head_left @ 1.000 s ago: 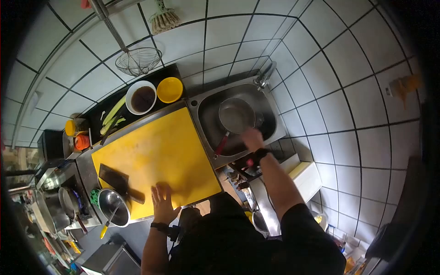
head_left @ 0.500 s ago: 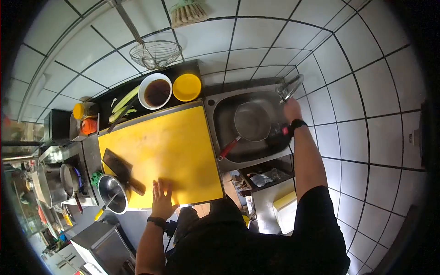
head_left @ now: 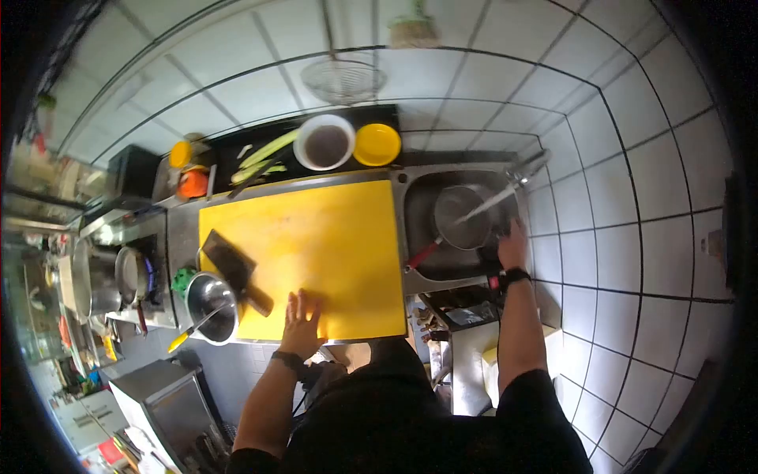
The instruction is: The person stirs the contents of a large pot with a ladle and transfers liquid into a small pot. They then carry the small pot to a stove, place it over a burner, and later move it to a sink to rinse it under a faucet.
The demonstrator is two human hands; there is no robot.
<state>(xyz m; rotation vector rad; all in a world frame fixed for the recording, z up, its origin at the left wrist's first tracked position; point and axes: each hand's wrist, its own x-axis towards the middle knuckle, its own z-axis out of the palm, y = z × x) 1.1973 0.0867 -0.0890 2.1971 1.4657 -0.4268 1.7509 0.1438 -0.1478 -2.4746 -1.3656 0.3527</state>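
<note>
While the left hand (head_left: 302, 320) is splayed flat, the pan (head_left: 462, 217) beyond the right hand's (head_left: 513, 245) fingers, grip unclear, may be overfilled by the tap (head_left: 527, 167)

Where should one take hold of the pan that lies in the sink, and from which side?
Take the pan by its red handle. The handle points out of the bowl toward the near corner of the sink, beside the yellow board, so come from that side. The tap spout crosses the opposite rim, leaving less room there.
</note>
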